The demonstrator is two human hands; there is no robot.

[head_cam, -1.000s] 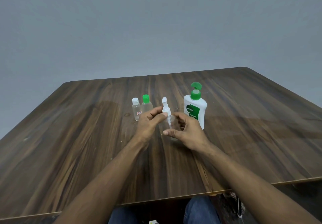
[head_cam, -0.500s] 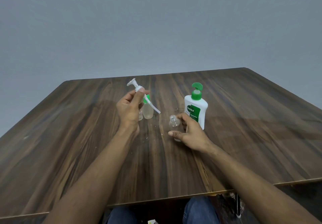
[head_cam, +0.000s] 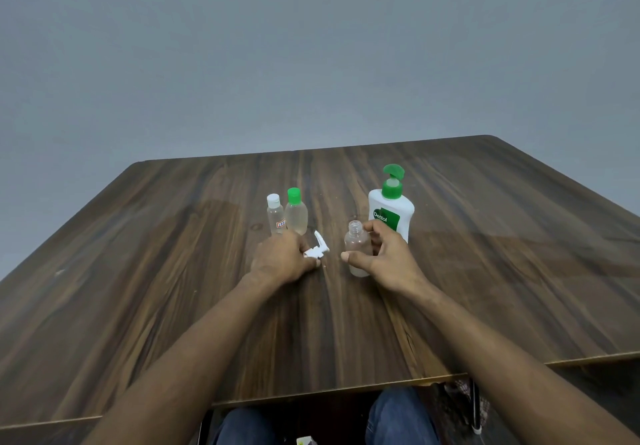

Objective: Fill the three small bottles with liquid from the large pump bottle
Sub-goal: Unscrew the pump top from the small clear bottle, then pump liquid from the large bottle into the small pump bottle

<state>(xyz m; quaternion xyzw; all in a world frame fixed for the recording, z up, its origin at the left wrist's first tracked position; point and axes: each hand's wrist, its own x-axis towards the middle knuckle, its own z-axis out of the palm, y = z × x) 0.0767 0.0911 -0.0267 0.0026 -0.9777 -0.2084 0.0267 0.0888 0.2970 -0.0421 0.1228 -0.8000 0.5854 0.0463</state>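
While our right hand is gripping the uncapped spray bottle upright for filling, our left hand is pinching its removed spray head against the wooden table

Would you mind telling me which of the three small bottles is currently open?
The clear bottle held by the right hand: its neck is bare, while the white-capped bottle and green-capped bottle stay closed.
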